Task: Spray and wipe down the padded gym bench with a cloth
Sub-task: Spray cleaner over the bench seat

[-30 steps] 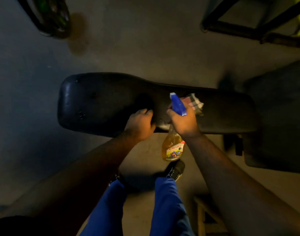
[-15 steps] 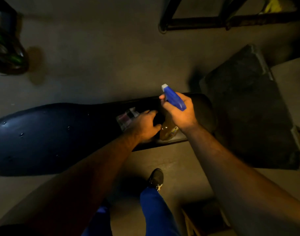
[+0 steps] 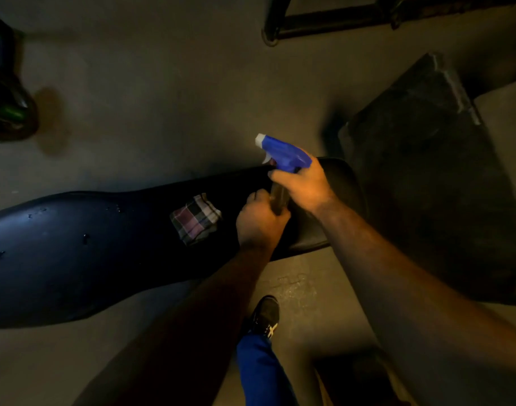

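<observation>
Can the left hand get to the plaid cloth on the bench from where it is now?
Probably yes. The left hand grips the spray bottle body, so it must let go first; the plaid cloth lies just beside it on the bench, nothing between.

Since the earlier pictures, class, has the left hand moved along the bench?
Yes. The left hand left the cloth and moved right along the bench to the bottle.
</observation>
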Tool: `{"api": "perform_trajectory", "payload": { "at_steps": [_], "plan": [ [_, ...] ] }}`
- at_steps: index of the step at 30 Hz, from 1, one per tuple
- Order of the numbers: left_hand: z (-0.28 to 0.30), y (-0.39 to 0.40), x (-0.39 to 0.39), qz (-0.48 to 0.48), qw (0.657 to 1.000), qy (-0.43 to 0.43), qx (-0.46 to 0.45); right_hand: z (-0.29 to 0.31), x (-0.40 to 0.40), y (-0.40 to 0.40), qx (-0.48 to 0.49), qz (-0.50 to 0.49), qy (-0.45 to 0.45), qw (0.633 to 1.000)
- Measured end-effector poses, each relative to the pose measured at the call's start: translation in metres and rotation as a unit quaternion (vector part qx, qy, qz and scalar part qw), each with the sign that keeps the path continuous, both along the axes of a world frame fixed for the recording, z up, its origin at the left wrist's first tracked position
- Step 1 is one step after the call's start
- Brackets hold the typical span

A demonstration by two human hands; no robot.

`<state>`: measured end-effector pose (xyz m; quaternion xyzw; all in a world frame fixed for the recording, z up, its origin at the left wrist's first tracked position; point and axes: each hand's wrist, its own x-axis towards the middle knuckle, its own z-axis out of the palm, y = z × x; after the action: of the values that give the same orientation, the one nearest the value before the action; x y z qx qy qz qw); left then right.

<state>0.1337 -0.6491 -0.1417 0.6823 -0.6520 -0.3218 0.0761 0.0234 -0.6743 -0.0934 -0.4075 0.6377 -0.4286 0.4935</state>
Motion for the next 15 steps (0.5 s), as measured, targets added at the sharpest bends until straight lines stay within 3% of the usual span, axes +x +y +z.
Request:
{"api": "perform_trajectory", "payload": {
  "at_steps": [8, 15],
  "plan": [
    [-0.004, 0.014, -0.015, 0.044, 0.997, 0.065, 0.022, -0.013, -0.015, 0.026, 0.101, 0.024, -0.041, 0.994],
    [0.002, 0.019, 0.000, 0.005, 0.997, 0.065, 0.044, -0.017, -0.002, 0.049, 0.049, -0.037, -0.009, 0.998]
  ]
}}
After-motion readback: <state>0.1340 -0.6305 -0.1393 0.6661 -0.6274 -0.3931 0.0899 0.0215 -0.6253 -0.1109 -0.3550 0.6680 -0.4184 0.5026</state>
